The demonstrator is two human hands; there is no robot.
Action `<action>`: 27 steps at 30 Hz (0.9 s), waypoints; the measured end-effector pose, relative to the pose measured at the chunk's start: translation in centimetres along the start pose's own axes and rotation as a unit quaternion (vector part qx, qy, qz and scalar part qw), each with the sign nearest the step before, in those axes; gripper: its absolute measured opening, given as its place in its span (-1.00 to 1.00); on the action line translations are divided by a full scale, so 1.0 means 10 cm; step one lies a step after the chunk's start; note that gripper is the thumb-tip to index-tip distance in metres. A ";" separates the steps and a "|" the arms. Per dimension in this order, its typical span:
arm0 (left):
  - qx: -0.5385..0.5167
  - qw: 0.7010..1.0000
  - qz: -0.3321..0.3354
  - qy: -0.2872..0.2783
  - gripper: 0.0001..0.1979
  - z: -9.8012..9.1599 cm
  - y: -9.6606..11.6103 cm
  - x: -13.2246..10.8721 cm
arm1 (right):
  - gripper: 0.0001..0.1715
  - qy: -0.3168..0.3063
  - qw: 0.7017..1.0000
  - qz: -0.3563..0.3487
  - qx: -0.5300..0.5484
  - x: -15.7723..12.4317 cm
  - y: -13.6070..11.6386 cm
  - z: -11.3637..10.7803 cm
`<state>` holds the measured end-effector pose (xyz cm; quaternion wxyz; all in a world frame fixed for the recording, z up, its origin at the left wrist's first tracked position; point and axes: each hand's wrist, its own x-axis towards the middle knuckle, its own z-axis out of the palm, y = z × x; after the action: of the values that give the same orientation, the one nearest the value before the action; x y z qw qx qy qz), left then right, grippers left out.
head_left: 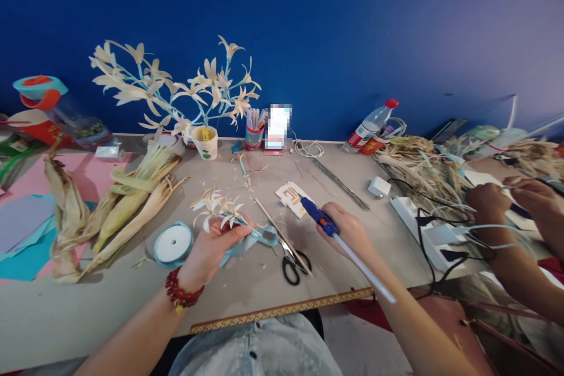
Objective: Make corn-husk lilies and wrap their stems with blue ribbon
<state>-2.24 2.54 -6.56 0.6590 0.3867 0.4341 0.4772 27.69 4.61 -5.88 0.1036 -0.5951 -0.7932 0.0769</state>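
My left hand [219, 245] is closed around the stem of a small bunch of cream husk flowers [215, 207], its blossoms standing above the fingers. Pale blue ribbon [259, 238] trails from it to the right. In my right hand [346, 229] is a blue hot glue gun [318, 216], a long glue stick [365, 270] poking out of its back. The gun's nozzle is over or against a small white card [294, 198] with brown marks. Between my hands lie black-handled scissors [294, 261] and a thin wooden stick [282, 235].
A ribbon spool [173, 242] and corn husks [117, 211] lie left. Behind stand a cup [205, 144] with husk flowers, a phone [277, 129] and a bottle [372, 123]. A power strip [420, 235] with cables lies right, beside another person's hands [489, 200].
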 end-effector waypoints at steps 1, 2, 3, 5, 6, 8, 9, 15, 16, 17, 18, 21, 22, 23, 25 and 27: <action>-0.004 1.000 -0.001 -0.001 -0.89 0.01 0.00 0.00 | -0.92 -0.014 0.999 -0.008 -0.034 0.03 0.05 0.04; -0.007 1.000 -0.003 -0.001 -0.89 0.01 0.00 0.01 | -0.89 -0.028 0.998 -0.019 -0.060 0.06 0.08 0.08; -0.010 1.000 -0.004 0.000 -0.89 0.01 0.00 0.01 | -0.86 -0.039 0.996 -0.030 -0.079 0.09 0.11 0.11; -0.015 1.000 -0.006 0.003 -0.89 0.01 -0.01 0.02 | -0.78 -0.060 0.992 -0.056 -0.093 0.14 0.16 0.16; -0.018 1.000 -0.006 0.004 -0.88 0.01 -0.01 0.02 | -0.75 -0.067 0.991 -0.066 -0.093 0.16 0.18 0.17; -0.022 1.000 -0.007 0.005 -0.88 0.00 -0.02 0.02 | -0.71 -0.076 0.990 -0.078 -0.086 0.18 0.23 0.16; -0.023 1.000 -0.007 0.006 -0.87 0.00 -0.02 0.02 | -0.69 -0.080 0.990 -0.081 -0.084 0.18 0.26 0.15; -0.025 1.000 -0.005 0.008 -0.88 0.02 0.00 0.02 | -0.57 -0.091 0.991 -0.075 -0.061 0.08 0.33 0.10; -0.025 1.000 -0.003 0.009 -0.88 0.02 0.00 0.02 | -0.57 -0.092 0.992 -0.078 -0.048 0.06 0.32 0.10; -0.025 1.000 -0.002 0.010 -0.88 0.02 0.00 0.02 | -0.58 -0.093 0.992 -0.082 -0.035 0.04 0.31 0.10; -0.023 1.000 0.000 0.013 -0.88 0.02 0.00 0.02 | -0.58 -0.094 0.992 -0.086 -0.024 0.02 0.30 0.10; -0.012 1.000 0.002 0.011 -0.88 0.01 0.00 0.02 | -0.56 -0.096 0.992 -0.085 -0.006 -0.01 0.30 0.08; -0.007 1.000 0.004 0.010 -0.88 0.01 0.00 0.02 | -0.55 -0.097 0.992 -0.081 -0.004 -0.01 0.31 0.07; -0.002 1.000 0.005 0.011 -0.88 0.01 0.00 0.02 | -0.55 -0.097 0.992 -0.076 -0.001 -0.01 0.33 0.06; 0.003 1.000 0.009 0.014 -0.87 0.01 0.00 0.01 | -0.56 -0.091 0.994 -0.066 0.013 -0.01 0.38 0.04; 0.000 1.000 0.009 0.017 -0.86 0.01 -0.01 0.01 | -0.60 -0.079 0.994 -0.057 0.041 0.00 0.42 0.03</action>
<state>-2.12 2.56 -6.61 0.6471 0.3829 0.4416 0.4895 31.49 5.82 -7.21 0.0690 -0.5362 -0.8278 0.1497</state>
